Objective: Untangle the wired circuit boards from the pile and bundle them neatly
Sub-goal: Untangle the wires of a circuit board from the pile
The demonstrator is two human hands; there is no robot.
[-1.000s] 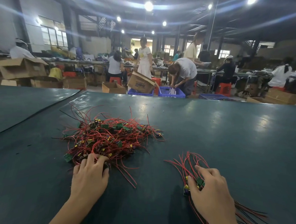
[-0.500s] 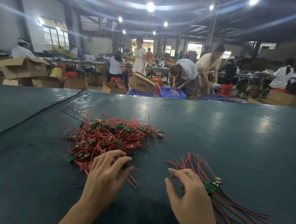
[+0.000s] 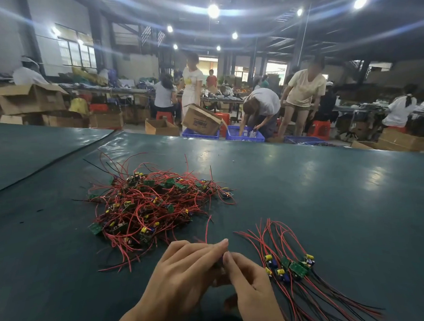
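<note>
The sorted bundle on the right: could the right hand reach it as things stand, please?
Probably yes: the right hand lies just beside the sorted bundle with nothing between, though it and the left hand pinch a red-wired piece.

A dark green surface (image 3: 307, 191) fills the foreground of a dim hall. Round ceiling lights (image 3: 213, 11) glare overhead, and paned windows (image 3: 76, 53) sit in the grey left wall (image 3: 0, 36). Beyond stand open cardboard boxes (image 3: 28, 98), blue crates (image 3: 244, 134), red stools (image 3: 320, 129) and workers (image 3: 306, 90) near long tables (image 3: 117, 89).
</note>
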